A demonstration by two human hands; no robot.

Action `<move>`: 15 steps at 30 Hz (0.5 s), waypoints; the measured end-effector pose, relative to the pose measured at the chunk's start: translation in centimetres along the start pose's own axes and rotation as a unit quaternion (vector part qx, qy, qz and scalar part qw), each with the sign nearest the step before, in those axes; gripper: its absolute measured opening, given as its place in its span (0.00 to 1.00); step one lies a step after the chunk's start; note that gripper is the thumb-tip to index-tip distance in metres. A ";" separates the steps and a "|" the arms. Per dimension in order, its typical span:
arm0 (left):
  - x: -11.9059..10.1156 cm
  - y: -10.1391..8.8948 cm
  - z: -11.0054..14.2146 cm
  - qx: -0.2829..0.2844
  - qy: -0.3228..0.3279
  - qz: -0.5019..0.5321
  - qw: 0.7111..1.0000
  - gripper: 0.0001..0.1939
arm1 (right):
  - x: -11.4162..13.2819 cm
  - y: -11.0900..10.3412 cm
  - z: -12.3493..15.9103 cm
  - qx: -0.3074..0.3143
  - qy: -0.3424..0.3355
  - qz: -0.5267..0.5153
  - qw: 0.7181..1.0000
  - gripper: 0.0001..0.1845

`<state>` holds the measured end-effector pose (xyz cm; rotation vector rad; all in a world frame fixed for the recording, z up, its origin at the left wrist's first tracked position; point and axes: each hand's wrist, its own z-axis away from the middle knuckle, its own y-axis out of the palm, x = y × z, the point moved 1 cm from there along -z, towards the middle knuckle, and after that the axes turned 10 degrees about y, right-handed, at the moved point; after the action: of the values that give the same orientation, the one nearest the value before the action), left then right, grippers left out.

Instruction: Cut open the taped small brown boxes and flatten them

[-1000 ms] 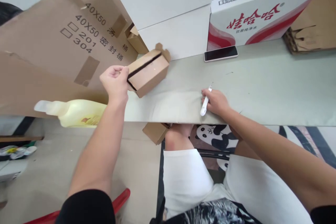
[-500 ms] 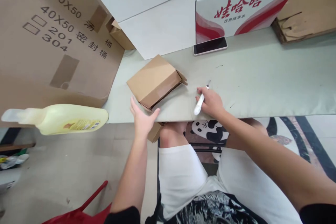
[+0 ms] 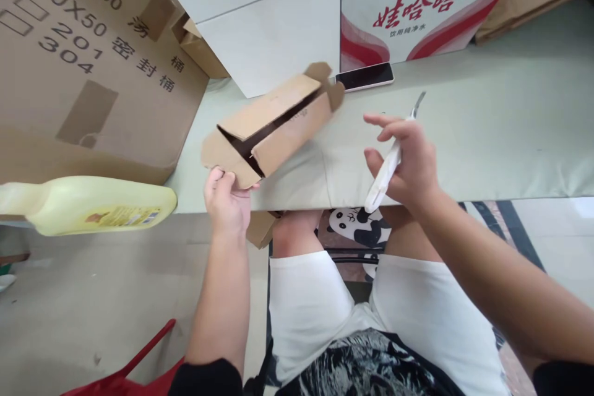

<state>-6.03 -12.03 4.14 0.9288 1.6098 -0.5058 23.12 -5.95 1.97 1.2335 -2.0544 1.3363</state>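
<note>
A small brown cardboard box (image 3: 293,130) is tilted above the table's near side, with a dark gap between its top panels and its end flaps sticking out. My left hand (image 3: 228,199) is closed on the flap at its near left end, thumb on top. To the right, my right hand (image 3: 408,158) is raised over the table, apart from the box. It grips a slim white-handled knife (image 3: 386,174) with a narrow metal blade pointing away from me; the index finger is stretched out.
A black-screened phone (image 3: 364,77) lies before the white-and-red carton (image 3: 420,18). A big brown carton (image 3: 88,68) and a pale yellow bottle (image 3: 99,204) stand left on the cloth-covered table (image 3: 505,136). Below is a red chair (image 3: 139,359).
My left hand has gone from open beside the box to gripping its flap, and the box has turned, showing its gap. My right hand with the knife has risen and moved right.
</note>
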 end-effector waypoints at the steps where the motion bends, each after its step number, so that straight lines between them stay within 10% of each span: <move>1: -0.5 0.7 0.3 0.007 -0.023 0.029 0.999 0.13 | 0.8 -0.9 -0.6 0.008 -0.014 0.013 1.000 0.09; 7: -0.1 3.4 3.0 0.034 -0.188 0.093 0.977 0.13 | 2.1 -2.8 -2.2 0.094 -0.078 0.144 0.982 0.09; 15: 0.4 3.7 3.8 0.022 -0.155 0.066 0.986 0.10 | 2.3 -4.0 -2.2 0.152 -0.045 0.178 0.971 0.14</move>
<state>-0.85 -12.54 3.34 0.9327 1.2532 -0.5663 25.00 -5.67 6.74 1.0915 -2.2759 1.8483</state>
